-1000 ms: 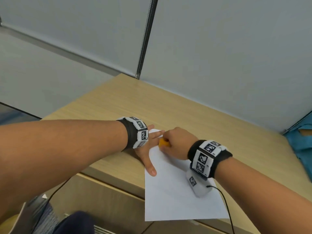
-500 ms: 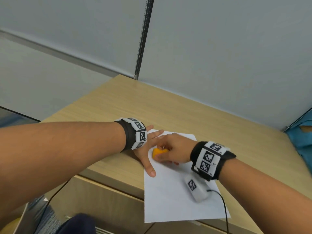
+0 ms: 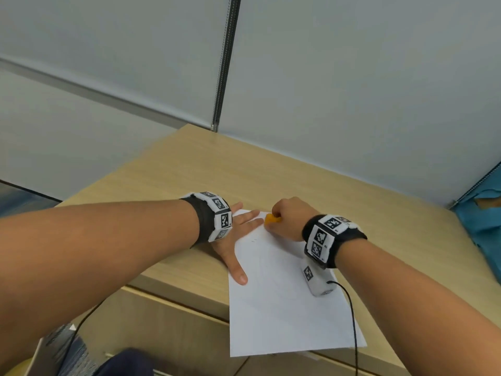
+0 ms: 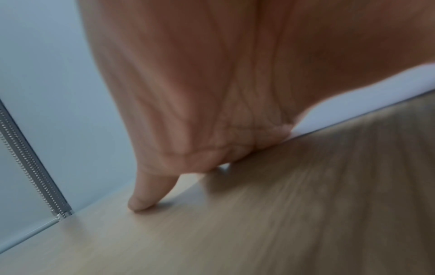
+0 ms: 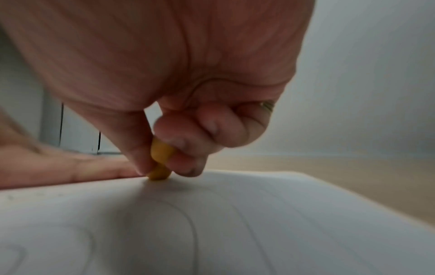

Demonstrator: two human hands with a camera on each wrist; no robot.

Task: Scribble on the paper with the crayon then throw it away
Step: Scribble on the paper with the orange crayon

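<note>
A white sheet of paper (image 3: 282,299) lies on the wooden desk (image 3: 271,180), its near edge hanging over the front. My right hand (image 3: 290,217) pinches a short orange crayon (image 3: 272,219) between thumb and fingers. The crayon (image 5: 160,161) tip touches the paper (image 5: 235,223) near the sheet's far edge, and faint curved lines show on the sheet. My left hand (image 3: 238,234) lies flat with straight fingers spread across the paper's far left corner, thumb pointing back toward me. In the left wrist view the palm (image 4: 212,93) rests on the paper's edge (image 4: 376,89).
Grey partition walls (image 3: 352,90) with a metal strip (image 3: 225,63) stand behind the desk. A blue cloth thing (image 3: 485,221) sits at the right edge. A black cable (image 3: 352,321) runs from my right wrist across the paper. A drawer front (image 3: 162,327) lies below the desk edge.
My right hand with the crayon moved away from me and to the right, toward the sheet's far edge. The left hand stays flat on the corner.
</note>
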